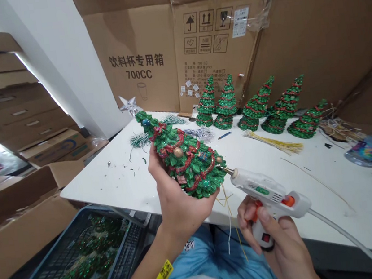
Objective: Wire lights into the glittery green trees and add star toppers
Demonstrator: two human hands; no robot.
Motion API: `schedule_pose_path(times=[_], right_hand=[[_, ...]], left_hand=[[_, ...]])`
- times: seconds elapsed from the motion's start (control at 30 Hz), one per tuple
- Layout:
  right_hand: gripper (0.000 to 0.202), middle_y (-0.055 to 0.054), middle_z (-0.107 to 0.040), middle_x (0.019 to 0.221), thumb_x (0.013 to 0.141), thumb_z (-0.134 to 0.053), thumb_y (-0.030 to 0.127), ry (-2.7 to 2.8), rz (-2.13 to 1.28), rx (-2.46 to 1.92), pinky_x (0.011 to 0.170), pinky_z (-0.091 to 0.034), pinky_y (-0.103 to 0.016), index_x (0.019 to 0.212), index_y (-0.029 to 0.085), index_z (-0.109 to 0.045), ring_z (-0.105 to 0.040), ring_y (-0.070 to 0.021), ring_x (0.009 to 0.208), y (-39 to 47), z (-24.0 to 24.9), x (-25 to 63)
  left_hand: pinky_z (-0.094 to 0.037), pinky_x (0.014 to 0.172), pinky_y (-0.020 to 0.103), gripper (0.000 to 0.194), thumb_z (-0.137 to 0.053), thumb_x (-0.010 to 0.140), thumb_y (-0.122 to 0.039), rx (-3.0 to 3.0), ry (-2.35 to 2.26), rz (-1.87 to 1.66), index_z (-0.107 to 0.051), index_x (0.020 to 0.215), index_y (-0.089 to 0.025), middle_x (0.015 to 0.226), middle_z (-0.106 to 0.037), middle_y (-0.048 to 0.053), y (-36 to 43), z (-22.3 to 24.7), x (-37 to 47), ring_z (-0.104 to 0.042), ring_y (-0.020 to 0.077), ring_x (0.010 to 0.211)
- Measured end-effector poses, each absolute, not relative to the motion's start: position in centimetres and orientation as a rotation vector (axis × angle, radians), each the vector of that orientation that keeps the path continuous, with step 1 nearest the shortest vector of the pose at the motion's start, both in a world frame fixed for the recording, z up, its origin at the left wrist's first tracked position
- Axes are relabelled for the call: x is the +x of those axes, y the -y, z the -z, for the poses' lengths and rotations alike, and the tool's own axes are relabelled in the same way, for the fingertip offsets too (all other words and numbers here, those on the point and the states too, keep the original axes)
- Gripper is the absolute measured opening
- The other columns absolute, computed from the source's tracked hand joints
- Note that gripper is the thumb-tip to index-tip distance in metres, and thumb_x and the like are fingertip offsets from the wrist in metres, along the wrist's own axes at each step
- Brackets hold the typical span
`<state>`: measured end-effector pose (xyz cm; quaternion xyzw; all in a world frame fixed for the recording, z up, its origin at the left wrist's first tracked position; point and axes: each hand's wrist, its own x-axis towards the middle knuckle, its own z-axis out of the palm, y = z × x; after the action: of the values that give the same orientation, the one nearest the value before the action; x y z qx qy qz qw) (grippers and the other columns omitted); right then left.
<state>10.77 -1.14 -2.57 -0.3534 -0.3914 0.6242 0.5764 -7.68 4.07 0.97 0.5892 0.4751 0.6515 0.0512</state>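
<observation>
My left hand (184, 207) is closed around a green glittery Christmas tree ornament (188, 161), tilted with its tip to the upper left. Red garlands, small baubles and tiny gift shapes decorate it. In my right hand (275, 237) is a white hot glue gun (263, 189) with an orange trigger, my fingers wrapped around its handle. The gun's metal nozzle (227, 169) points at the lower right side of the tree and looks very close to it; whether it touches I cannot tell. Thin white and yellow strands (227, 207) hang below the tree.
Several similar trees (224, 103) stand along the back of the white table (109, 180). Green wire bundles (140, 139), yellow wires (274, 141) and a blue pen (224, 135) lie there. A blue crate (85, 260) of green pieces sits lower left. Cardboard (133, 37) walls the back.
</observation>
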Motion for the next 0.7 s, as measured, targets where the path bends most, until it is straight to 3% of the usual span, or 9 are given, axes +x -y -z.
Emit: schedule_pose_path(times=[0.2,0.4,0.57,0.7], right_hand=[[0.035,-0.003,-0.071,0.089,0.104,-0.076,0.053,0.973,-1.466,-0.785,0.055,-0.042,-0.031,0.091,0.021,-0.078,-0.053,-0.008,0.047,0.8,3.5,11.3],[0.031,-0.004,-0.073,0.093,0.107,-0.073,0.051,0.994,-1.495,-0.745,0.058,-0.043,-0.031,0.095,0.023,-0.08,-0.056,-0.0088,0.049,0.7,3.8,11.5],[0.035,-0.004,-0.075,0.092,0.105,-0.073,0.055,0.972,-1.487,-0.765,0.064,-0.046,-0.034,0.094,0.022,-0.082,-0.056,-0.009,0.048,1.0,3.0,11.2],[0.034,-0.008,-0.078,0.104,0.105,-0.073,0.055,0.955,-1.466,-0.784,0.061,-0.043,-0.036,0.104,0.024,-0.085,-0.054,-0.0103,0.05,1.2,2.3,11.1]], left_hand=[[-0.054,0.124,0.058,0.135,-0.101,0.065,-0.021,1.757,-1.431,-1.957,-0.022,0.174,-0.031,0.159,-0.054,0.017,-4.1,-0.8,-7.7,-0.064,0.0414,0.145],[-0.051,0.126,0.059,0.137,-0.101,0.065,-0.021,1.754,-1.435,-1.96,-0.021,0.175,-0.032,0.163,-0.05,0.017,-4.1,-0.7,-7.8,-0.063,0.0415,0.146],[-0.053,0.126,0.058,0.129,-0.101,0.067,-0.021,1.71,-1.383,-1.952,-0.026,0.171,-0.034,0.162,-0.051,0.015,-4.2,-0.8,-7.8,-0.064,0.0402,0.146],[-0.056,0.124,0.056,0.122,-0.1,0.068,-0.019,1.616,-1.366,-1.939,-0.029,0.166,-0.03,0.162,-0.053,0.016,-4.7,-1.0,-8.3,-0.066,0.0383,0.145]])
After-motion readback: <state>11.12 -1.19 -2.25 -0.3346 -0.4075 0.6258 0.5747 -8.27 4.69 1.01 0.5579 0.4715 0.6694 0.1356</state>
